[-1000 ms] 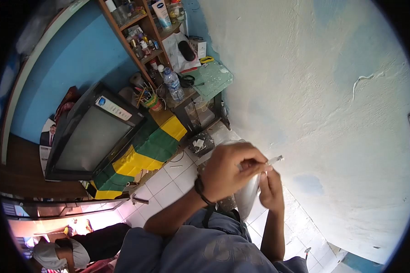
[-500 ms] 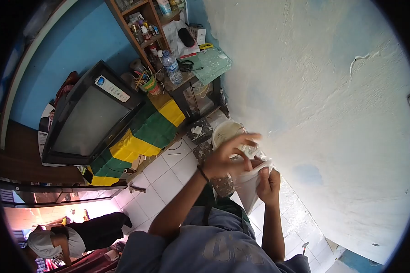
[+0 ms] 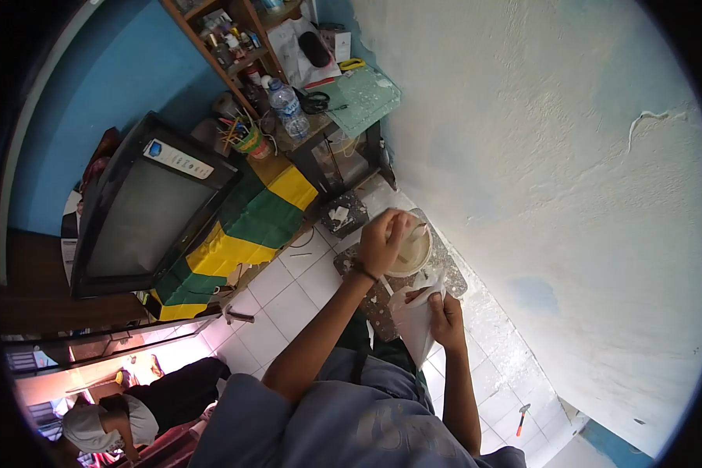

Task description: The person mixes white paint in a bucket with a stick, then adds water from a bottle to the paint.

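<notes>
In the head view, my left hand, with a dark band at the wrist, is over the near-left rim of a white bucket with pale, creamy stuff inside. Its fingers are curled closed, and what they hold, if anything, I cannot make out. My right hand grips the top edge of a white plastic bag, which hangs with its mouth partly open just on my side of the bucket. The bucket stands on a dark speckled board spattered with white.
A patchy white wall rises to the right. On the left are a television, a green and yellow cloth and a water bottle. A red-handled hammer and another hammer lie on the tiles. Another person is at lower left.
My left hand has moved from above the bag's mouth to the bucket, and its spread fingers have curled closed. My right hand still holds the bag, slightly lower in view.
</notes>
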Tool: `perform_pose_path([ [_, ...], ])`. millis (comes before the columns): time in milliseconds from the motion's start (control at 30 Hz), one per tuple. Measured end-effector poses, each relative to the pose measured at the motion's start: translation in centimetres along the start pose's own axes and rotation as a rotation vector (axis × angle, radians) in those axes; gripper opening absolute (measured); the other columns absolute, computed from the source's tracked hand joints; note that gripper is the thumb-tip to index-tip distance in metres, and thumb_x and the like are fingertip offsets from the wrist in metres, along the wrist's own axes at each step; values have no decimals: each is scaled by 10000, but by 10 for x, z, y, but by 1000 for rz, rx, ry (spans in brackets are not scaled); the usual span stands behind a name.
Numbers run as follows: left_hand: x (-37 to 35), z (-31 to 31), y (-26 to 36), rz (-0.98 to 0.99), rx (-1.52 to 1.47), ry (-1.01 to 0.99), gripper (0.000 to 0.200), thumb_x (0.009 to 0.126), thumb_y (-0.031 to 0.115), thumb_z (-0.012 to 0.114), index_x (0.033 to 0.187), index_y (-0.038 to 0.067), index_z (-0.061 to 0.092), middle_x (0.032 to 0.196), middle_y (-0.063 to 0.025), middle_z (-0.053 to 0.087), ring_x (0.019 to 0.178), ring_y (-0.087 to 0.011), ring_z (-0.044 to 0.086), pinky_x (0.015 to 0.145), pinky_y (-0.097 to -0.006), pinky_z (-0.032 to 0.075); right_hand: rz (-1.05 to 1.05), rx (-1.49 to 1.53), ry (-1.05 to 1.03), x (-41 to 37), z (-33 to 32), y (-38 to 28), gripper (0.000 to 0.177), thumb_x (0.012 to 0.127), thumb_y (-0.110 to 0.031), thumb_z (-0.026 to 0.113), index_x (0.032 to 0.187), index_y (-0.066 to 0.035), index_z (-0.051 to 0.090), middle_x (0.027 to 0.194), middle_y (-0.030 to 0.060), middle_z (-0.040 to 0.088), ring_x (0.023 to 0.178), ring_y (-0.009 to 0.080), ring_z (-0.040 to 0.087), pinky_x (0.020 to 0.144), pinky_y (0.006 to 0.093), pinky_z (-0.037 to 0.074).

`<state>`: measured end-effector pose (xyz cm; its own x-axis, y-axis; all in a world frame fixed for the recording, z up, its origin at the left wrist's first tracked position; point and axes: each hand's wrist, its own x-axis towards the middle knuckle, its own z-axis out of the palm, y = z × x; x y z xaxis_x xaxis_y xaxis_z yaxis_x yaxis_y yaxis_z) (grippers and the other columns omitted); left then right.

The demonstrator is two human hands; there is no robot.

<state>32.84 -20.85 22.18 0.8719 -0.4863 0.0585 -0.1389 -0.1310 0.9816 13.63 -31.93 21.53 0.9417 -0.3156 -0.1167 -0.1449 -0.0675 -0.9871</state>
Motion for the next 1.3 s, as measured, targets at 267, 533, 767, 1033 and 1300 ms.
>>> perform_pose_path([
  [267, -64, -8, -1, 20, 176, 141, 172, 936, 199, 554, 938, 31, 593, 941, -103, 644, 832, -220, 620, 649, -340, 482, 214, 24, -79, 29, 6, -3, 365, 1002, -286, 457, 919, 22, 633, 666, 32, 592, 630, 84, 508, 579, 290, 427],
  [533, -11, -12, 21, 6, 8, -208, 272, 844, 219, 697, 1058, 59, 651, 980, -65, 680, 837, -145, 643, 665, -291, 504, 241, 11, -141, 28, 0, 27, 336, 1005, -259, 446, 972, 14, 639, 782, 41, 642, 701, 94, 546, 643, 277, 454],
  [767, -30, 11, 24, -298, -126, -178, 261, 816, 264, 740, 835, 5, 713, 700, -51, 684, 595, -75, 613, 556, -234, 485, 130, -104, -179, 35, -3, -8, 262, 965, -238, 526, 967, 0, 636, 739, 111, 644, 673, 141, 582, 643, 310, 465],
  [1033, -36, 20, 4, -558, -440, -146, 181, 855, 175, 706, 905, 1, 702, 748, 8, 654, 647, -30, 561, 589, -190, 447, 167, -210, -16, 38, 9, -24, 223, 928, -222, 580, 944, -8, 641, 685, 143, 629, 596, 235, 605, 589, 338, 461],
  [1300, -41, 14, -6, -790, -535, -148, 213, 867, 238, 698, 921, 32, 703, 762, 10, 653, 671, -46, 583, 607, -184, 461, 274, -362, -55, 48, 13, -35, 265, 934, -247, 561, 892, -1, 649, 661, 185, 611, 599, 317, 623, 564, 385, 452],
])
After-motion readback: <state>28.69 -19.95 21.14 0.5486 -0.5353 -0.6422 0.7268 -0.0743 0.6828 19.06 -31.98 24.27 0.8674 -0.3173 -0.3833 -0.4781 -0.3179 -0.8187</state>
